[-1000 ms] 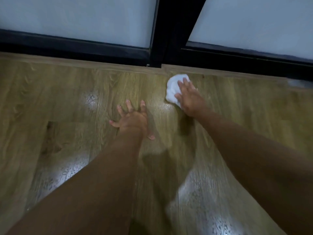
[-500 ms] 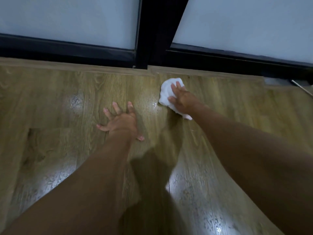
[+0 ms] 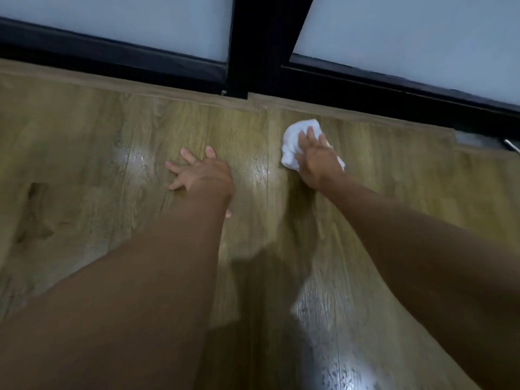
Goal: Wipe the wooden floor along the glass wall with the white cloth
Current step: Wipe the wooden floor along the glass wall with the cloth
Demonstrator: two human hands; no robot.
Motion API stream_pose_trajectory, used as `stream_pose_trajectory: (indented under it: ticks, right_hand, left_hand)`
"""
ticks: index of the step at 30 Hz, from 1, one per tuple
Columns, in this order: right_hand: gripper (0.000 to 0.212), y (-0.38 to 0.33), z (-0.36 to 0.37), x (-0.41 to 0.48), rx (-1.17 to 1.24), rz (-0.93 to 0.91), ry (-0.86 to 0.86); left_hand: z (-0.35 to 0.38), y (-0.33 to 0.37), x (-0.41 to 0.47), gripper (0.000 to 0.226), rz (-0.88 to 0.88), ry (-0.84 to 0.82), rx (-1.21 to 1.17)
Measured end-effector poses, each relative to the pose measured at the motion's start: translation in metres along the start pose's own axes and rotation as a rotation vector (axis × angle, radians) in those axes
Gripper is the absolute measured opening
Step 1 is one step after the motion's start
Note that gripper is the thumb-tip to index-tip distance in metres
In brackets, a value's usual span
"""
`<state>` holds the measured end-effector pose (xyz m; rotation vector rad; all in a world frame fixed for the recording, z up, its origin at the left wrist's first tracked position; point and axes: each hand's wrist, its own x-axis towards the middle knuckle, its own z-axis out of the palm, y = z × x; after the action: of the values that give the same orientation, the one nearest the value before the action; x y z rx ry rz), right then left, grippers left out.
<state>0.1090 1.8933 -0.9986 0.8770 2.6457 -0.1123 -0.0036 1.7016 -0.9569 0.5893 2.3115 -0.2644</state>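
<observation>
- Pressing down on the white cloth (image 3: 292, 137), the right hand (image 3: 319, 163) lies flat over it, fingers nearly straight and not curled round it, as far as I can see.
- The cloth sits bunched on the wooden floor (image 3: 84, 130), right of centre in the frame, just beside the trim (image 3: 351, 115) under the glass wall (image 3: 408, 35).
- The left hand (image 3: 204, 175) is splayed on bare boards, holding nothing — a prop, by the look of it.
- To wipe well, I'd judge: spread the wad flatter, run it tight along the trim, overlap the strokes — glossy patches (image 3: 123, 156) show left of the left hand.
</observation>
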Motion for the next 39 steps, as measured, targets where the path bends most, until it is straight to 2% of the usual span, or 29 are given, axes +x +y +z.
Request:
stream_pose_trajectory:
  ticks: [2, 3, 5, 7, 9, 12, 14, 15, 17, 18, 20, 22, 23, 24, 26, 29, 31, 33, 35, 39]
  right_hand:
    - [0.066, -0.012, 0.003, -0.001, -0.056, -0.237, 0.029]
    - [0.066, -0.014, 0.007, -0.009, -0.046, -0.345, 0.051]
    - [0.061, -0.005, 0.018, -0.026, 0.001, -0.476, 0.112]
    - [0.056, 0.013, 0.015, -0.025, 0.017, -0.58, 0.148]
    - [0.051, 0.019, 0.002, -0.001, 0.084, -0.56, 0.177]
    - [0.049, 0.002, -0.019, 0.054, 0.118, -0.339, 0.166]
    - [0.05, -0.018, -0.018, 0.058, 0.118, -0.264, 0.168]
    - [0.052, -0.021, -0.014, 0.048, 0.121, -0.291, 0.173]
    - [0.052, -0.009, -0.003, 0.019, 0.173, -0.458, 0.195]
    - [0.051, 0.006, 0.002, 0.005, 0.196, -0.541, 0.189]
    - [0.048, 0.039, 0.004, -0.007, 0.225, -0.581, 0.17]
    - [0.046, 0.059, 0.0, 0.004, 0.306, -0.409, 0.194]
    - [0.046, 0.062, -0.003, 0.015, 0.329, -0.29, 0.207]
    - [0.046, 0.058, -0.005, 0.025, 0.314, -0.199, 0.22]
    - [0.047, 0.037, -0.007, 0.027, 0.245, -0.144, 0.207]
    - [0.049, 0.03, 0.005, -0.01, 0.213, -0.362, 0.181]
    - [0.049, 0.054, 0.014, -0.037, 0.272, -0.438, 0.169]
    - [0.048, 0.082, 0.017, -0.04, 0.282, -0.334, 0.181]
    - [0.05, 0.088, 0.012, -0.027, 0.208, -0.142, 0.145]
    - [0.068, 0.048, -0.011, 0.015, 0.244, 0.153, 0.009]
  left_hand:
    - [-0.002, 0.006, 0.007, 0.127, -0.033, 0.015, 0.04]
    - [-0.002, 0.011, 0.011, 0.113, -0.041, 0.035, 0.056]
    - [-0.004, 0.025, 0.018, 0.091, -0.04, 0.068, 0.098]
    - [-0.008, 0.035, 0.019, 0.079, -0.045, 0.063, 0.134]
    - [-0.012, 0.04, 0.016, 0.076, -0.045, 0.042, 0.218]
    - [-0.01, 0.039, 0.009, 0.091, -0.018, 0.001, 0.283]
    - [-0.005, 0.035, -0.003, 0.085, 0.108, 0.055, 0.264]
    - [-0.001, 0.034, -0.009, 0.074, 0.201, 0.108, 0.215]
    - [0.004, 0.041, -0.021, 0.053, 0.336, 0.168, 0.095]
    - [0.008, 0.046, -0.026, 0.053, 0.353, 0.148, 0.051]
    - [0.015, 0.06, -0.032, 0.078, 0.328, 0.104, 0.019]
    - [0.023, 0.071, -0.036, 0.11, 0.267, 0.066, 0.089]
    - [0.026, 0.077, -0.036, 0.118, 0.24, 0.055, 0.118]
    - [0.027, 0.083, -0.037, 0.12, 0.212, 0.056, 0.123]
    - [0.027, 0.093, -0.041, 0.114, 0.18, 0.059, 0.091]
    - [0.028, 0.107, -0.047, 0.095, 0.213, 0.065, 0.013]
    - [0.035, 0.113, -0.049, 0.111, 0.214, 0.011, -0.019]
    - [0.044, 0.117, -0.051, 0.125, 0.187, 0.007, -0.054]
    - [0.054, 0.119, -0.05, 0.13, 0.16, 0.038, -0.059]
    - [0.058, 0.121, -0.045, 0.135, 0.151, 0.051, -0.049]
